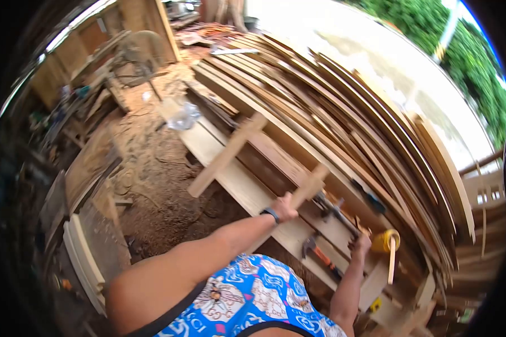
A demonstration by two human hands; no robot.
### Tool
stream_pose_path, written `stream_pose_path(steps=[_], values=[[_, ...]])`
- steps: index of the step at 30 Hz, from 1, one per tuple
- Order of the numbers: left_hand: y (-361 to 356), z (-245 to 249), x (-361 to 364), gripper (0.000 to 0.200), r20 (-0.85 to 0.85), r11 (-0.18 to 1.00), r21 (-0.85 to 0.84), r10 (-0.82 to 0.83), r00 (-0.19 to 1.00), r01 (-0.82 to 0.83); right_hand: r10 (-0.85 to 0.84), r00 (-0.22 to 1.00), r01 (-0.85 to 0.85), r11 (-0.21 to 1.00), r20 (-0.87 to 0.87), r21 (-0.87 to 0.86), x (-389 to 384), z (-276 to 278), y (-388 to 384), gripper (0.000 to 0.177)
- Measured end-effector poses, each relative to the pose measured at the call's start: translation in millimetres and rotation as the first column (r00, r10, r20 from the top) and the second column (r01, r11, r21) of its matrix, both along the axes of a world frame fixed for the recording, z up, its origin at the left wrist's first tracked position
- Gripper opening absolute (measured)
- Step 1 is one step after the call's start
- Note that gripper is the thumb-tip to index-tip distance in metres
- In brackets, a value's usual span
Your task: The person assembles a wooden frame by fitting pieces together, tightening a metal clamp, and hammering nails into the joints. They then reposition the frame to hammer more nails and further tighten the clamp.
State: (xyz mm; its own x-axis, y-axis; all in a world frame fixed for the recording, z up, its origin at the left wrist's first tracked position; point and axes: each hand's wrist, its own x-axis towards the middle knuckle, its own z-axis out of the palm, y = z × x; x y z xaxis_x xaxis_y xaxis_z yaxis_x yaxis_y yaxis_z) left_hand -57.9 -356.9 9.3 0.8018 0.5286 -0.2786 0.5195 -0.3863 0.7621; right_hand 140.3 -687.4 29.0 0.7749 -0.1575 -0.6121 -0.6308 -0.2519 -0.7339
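Note:
My left hand (286,208), with a dark band at the wrist, is closed on the near end of a short wooden slat (308,190) lying across long boards. My right hand (360,242) is closed at the near end of a dark metal bar (340,216) that looks like a clamp; its fingers are partly blurred. Between my hands, a hammer (320,254) with an orange and black handle rests on the pale board (230,175). Farther up, another wooden slat (228,154) crosses the boards.
Long planks (320,118) are stacked beyond the bench. A yellow container (385,241) with a wooden stick stands right of my right hand. A clear plastic bag (184,116) sits at the boards' far end. Sawdust (169,185) covers the floor; a yellow item (375,305) lies near me.

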Motion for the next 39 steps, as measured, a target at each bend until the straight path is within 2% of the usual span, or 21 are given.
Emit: stream_pose_path(steps=[1, 2, 4, 7, 10, 14, 18, 20, 22, 24, 25, 26, 27, 28, 29, 30, 31, 34, 36, 38, 39], values=[[-1.3, 4.4, -1.6, 0.062, -0.044, 1.000, -0.022, 0.002, 0.999, -0.003, 0.008, 0.995, 0.014, 0.976, -0.099, 0.219, 3.5, 3.9, -3.3, 0.033], [-3.0, 16.7, -3.3, 0.064, -0.110, 1.000, -0.013, -0.011, 0.994, 0.010, 0.019, 0.988, 0.025, 0.959, -0.151, 0.284, 9.2, 0.6, -5.0, 0.026], [-3.2, 19.7, -4.8, 0.066, -0.120, 0.999, -0.009, -0.033, 0.992, 0.032, -0.059, 0.981, 0.105, 0.962, -0.183, 0.252, 3.2, 18.8, 1.1, 0.014], [-0.9, 12.4, -2.0, 0.066, -0.089, 0.999, 0.006, -0.042, 0.995, 0.043, -0.013, 0.995, 0.031, 0.981, -0.094, 0.190, -3.2, 24.9, -2.5, 0.014], [-2.7, 20.8, -3.7, 0.064, -0.127, 0.999, 0.013, -0.032, 0.991, 0.034, -0.014, 1.000, 0.014, 0.999, -0.007, 0.033, -6.7, 22.9, 4.6, 0.029], [-2.0, 16.3, -2.5, 0.067, -0.093, 1.000, -0.009, -0.009, 0.996, 0.008, 0.211, 0.958, -0.101, 0.884, 0.195, -0.457, -44.0, 73.3, 24.0, 0.034], [0.2, 4.7, -1.3, 0.065, -0.085, 0.999, -0.012, -0.041, 0.996, 0.040, 0.153, 0.966, -0.068, 0.929, 0.209, -0.363, -78.3, 90.5, 0.1, 0.031], [-0.8, 6.1, -1.8, 0.065, -0.078, 0.999, -0.016, -0.050, 0.996, 0.049, 0.093, 0.972, -0.058, 0.985, 0.215, -0.162, -96.9, 100.5, -11.6, 0.024], [1.1, 11.9, -0.6, 0.065, -0.066, 0.999, -0.016, -0.053, 0.996, 0.052, 0.052, 0.974, -0.025, 0.992, 0.219, -0.124, -102.4, 95.3, -18.4, 0.019], [0.2, 17.0, -0.3, 0.064, -0.108, 0.999, -0.019, -0.044, 0.993, 0.042, 0.241, 0.959, -0.208, 0.956, 0.151, -0.208, -91.8, 90.7, -23.8, 0.019], [-0.1, 17.1, -0.3, 0.065, -0.086, 0.999, -0.005, -0.042, 0.995, 0.041, 0.407, 0.912, -0.365, 0.860, 0.047, -0.357, -81.5, 99.6, -20.4, 0.022], [-0.3, 15.6, -0.7, 0.065, -0.092, 0.997, -0.010, -0.071, 0.993, 0.071, 0.677, 0.716, -0.625, 0.516, -0.168, -0.586, -61.9, 82.8, -31.5, 0.030], [-1.1, 13.9, -0.3, 0.066, -0.059, 0.998, -0.030, -0.049, 0.997, 0.047, 0.804, 0.450, -0.710, 0.059, -0.388, -0.701, -42.0, 65.5, -42.8, 0.042], [-2.0, 12.6, 0.8, 0.067, -0.026, 0.998, -0.051, -0.028, 0.999, 0.027, 0.510, 0.836, -0.508, 0.578, -0.203, -0.639, -59.4, 111.7, 0.6, 0.045], [-3.0, 20.9, 1.0, 0.066, -0.045, 0.999, -0.037, -0.018, 0.999, 0.016, 0.483, 0.841, -0.517, 0.588, -0.243, -0.622, -61.6, 130.6, 21.2, 0.047], [-2.4, 21.2, 1.3, 0.066, -0.051, 0.998, -0.045, -0.055, 0.997, 0.052, 0.627, 0.753, -0.534, 0.408, -0.199, -0.740, -57.7, 115.8, 21.2, 0.042], [-2.4, 19.6, 1.6, 0.065, -0.061, 0.999, -0.017, -0.035, 0.997, 0.035, 0.589, 0.784, -0.505, 0.418, -0.198, -0.755, -56.2, 98.7, 21.8, 0.036], [-5.1, 8.2, 5.1, 0.064, -0.015, 0.999, -0.025, -0.032, 0.999, 0.032, 0.578, 0.785, -0.504, 0.388, -0.223, -0.771, -66.8, 134.6, 25.7, 0.032], [-8.3, 17.1, 4.9, 0.065, 0.006, 0.998, -0.059, -0.030, 1.000, 0.030, 0.545, 0.808, -0.516, 0.473, -0.223, -0.714, -66.0, 157.5, 13.4, 0.031], [-9.6, 9.2, 6.6, 0.066, 0.013, 0.999, -0.041, -0.023, 1.000, 0.023, 0.608, 0.754, -0.564, 0.402, -0.250, -0.722, -71.3, 168.2, 5.1, 0.035], [-10.9, 8.7, 6.9, 0.067, 0.019, 0.999, -0.037, -0.035, 0.999, 0.036, 0.600, 0.700, -0.679, 0.393, -0.386, -0.620, -66.6, 159.1, 3.1, 0.035]])
